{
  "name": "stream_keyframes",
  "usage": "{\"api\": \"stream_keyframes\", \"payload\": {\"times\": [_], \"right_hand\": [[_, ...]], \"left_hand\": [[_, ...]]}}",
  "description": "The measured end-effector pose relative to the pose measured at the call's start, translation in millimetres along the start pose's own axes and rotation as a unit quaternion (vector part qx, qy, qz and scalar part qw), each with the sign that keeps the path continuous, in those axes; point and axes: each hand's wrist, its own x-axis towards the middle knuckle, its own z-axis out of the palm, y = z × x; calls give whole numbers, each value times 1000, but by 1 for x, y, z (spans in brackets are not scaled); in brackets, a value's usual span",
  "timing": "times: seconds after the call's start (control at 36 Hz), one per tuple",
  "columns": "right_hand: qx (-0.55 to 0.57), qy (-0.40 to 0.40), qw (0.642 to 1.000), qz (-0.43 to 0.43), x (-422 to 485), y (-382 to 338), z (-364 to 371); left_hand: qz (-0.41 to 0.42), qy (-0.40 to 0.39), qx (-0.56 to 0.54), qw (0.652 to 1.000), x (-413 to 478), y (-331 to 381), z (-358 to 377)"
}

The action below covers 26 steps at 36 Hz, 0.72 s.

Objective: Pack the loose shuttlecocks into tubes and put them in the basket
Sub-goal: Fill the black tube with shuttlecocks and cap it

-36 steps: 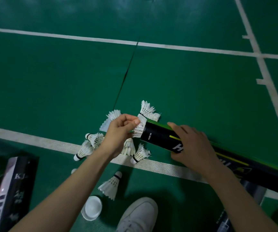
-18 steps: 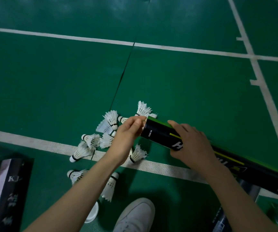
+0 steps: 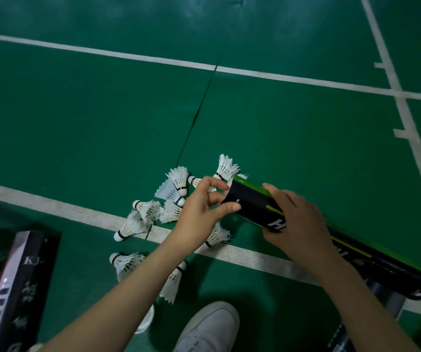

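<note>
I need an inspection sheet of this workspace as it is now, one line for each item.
Surface: green court floor with white lines.
Job's things: black-and-green tube, mouth toward the pile; loose shuttlecocks on the floor.
Clutter: black box, white cap, white shoe.
Grippers: right hand grips the tube; left hand at its mouth, fingers curled.
Cables: nothing seen.
Surroundings: floor seam.

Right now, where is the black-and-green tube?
Head view, right of centre: the black-and-green tube slants above the white line, gripped by the right hand, its open end at the left hand.
</note>
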Motion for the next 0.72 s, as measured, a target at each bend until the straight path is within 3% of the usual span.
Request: {"api": "stream_keyframes", "payload": {"times": [0.22,0.39,0.56,0.72], "right_hand": [[13,-16,1000,-4,0,3,8],[13,7,1000,-20,-3,6,13],[-36,23,999,-10,-1,7,17],[-61,14,996,-56,-1,5,37]], "left_hand": [[-8,8,38,999,-1,-10,-1],[50,61,61,995,-10,-12,1],[102,30,65,992,-22,-6,-8],[55,86,65,993,-31,-28,-28]]}}
